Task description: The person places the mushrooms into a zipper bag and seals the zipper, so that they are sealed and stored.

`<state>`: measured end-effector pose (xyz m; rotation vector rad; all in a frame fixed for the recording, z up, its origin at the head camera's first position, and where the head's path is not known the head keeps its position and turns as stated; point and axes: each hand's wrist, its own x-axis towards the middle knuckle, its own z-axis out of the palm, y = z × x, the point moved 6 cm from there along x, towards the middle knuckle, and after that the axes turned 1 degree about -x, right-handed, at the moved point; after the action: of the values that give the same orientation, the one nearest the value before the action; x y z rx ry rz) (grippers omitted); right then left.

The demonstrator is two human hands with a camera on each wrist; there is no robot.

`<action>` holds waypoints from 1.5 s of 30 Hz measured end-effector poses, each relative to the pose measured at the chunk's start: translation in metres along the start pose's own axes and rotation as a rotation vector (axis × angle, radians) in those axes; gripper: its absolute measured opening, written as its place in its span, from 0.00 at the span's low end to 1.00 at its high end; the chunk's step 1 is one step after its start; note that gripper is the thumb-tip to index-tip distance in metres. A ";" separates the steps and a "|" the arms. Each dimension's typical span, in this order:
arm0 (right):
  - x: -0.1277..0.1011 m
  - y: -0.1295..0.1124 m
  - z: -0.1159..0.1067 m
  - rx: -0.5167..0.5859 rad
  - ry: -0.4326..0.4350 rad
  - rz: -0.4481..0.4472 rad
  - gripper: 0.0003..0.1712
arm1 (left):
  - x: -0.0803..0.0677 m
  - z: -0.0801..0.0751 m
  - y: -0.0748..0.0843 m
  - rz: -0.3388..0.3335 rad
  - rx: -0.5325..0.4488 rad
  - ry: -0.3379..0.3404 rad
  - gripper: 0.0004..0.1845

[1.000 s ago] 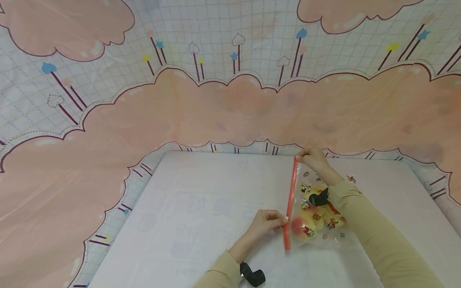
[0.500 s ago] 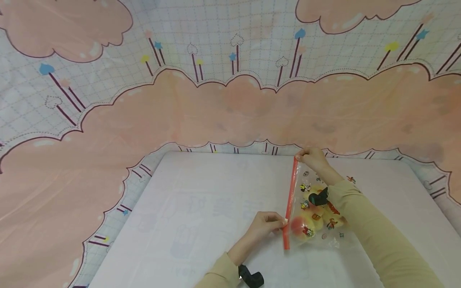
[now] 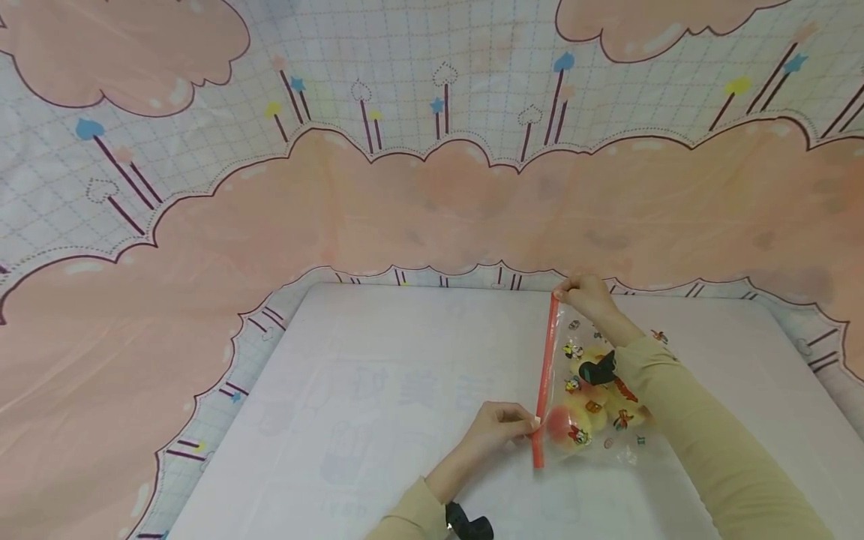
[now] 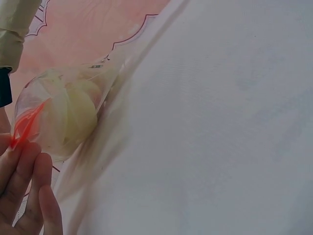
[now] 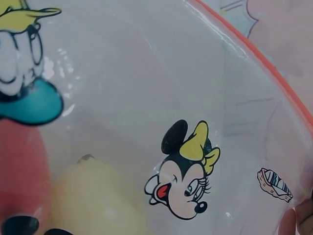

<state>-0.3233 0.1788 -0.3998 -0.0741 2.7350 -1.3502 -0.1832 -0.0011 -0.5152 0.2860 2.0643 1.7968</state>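
Note:
A clear zip bag (image 3: pixel 562 334) printed with small cartoon figures lies on the right side of the white table. Inside are several round yellow fruits, one a red and yellow peach-like fruit (image 3: pixel 565 425). Along the bag's left edge runs a red-orange zip strip (image 3: pixel 545 360). My left hand (image 3: pixel 498 427) pinches this strip near its close end, at a small white slider (image 3: pixel 537 421). At the far end, my right hand (image 3: pixel 589 297) pinches the strip's corner. In the right wrist view, printed film fills most of the picture, with fingertips (image 5: pixel 299 220) at the lower right corner.
White table (image 3: pixel 378 352) surface spreads to the left of the bag. Behind it hangs a cloud-patterned curtain (image 3: pixel 432 210). A black wrist mount (image 3: pixel 469 523) sits by the left sleeve, another black mount (image 3: pixel 598 370) over the bag.
My left hand has slid slightly along the zip strip toward its near end, the white slider moving with it. The right hand and the bag stay in place.

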 end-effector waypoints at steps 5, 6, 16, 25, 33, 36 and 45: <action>-0.001 -0.002 0.000 -0.007 0.000 -0.005 0.18 | -0.003 0.001 -0.001 0.002 -0.008 -0.008 0.10; -0.001 -0.002 0.000 -0.007 0.001 -0.004 0.18 | -0.003 0.001 -0.001 0.006 -0.008 -0.010 0.10; -0.001 -0.004 0.001 -0.008 -0.005 0.000 0.18 | -0.006 0.001 -0.003 0.012 0.007 -0.042 0.11; -0.002 -0.004 0.002 -0.004 -0.005 -0.013 0.18 | -0.006 0.002 -0.004 0.014 -0.003 -0.063 0.12; -0.001 -0.001 0.001 0.000 -0.002 0.013 0.18 | -0.008 0.003 -0.004 0.016 0.008 -0.076 0.12; 0.000 -0.001 0.001 0.000 0.001 0.010 0.18 | -0.008 0.003 -0.004 0.013 0.010 -0.079 0.12; 0.001 -0.001 0.001 -0.010 0.004 0.001 0.18 | -0.009 0.002 -0.005 0.001 0.003 -0.089 0.11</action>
<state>-0.3238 0.1775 -0.3992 -0.0703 2.7447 -1.3379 -0.1736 -0.0036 -0.5187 0.3618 2.0054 1.7498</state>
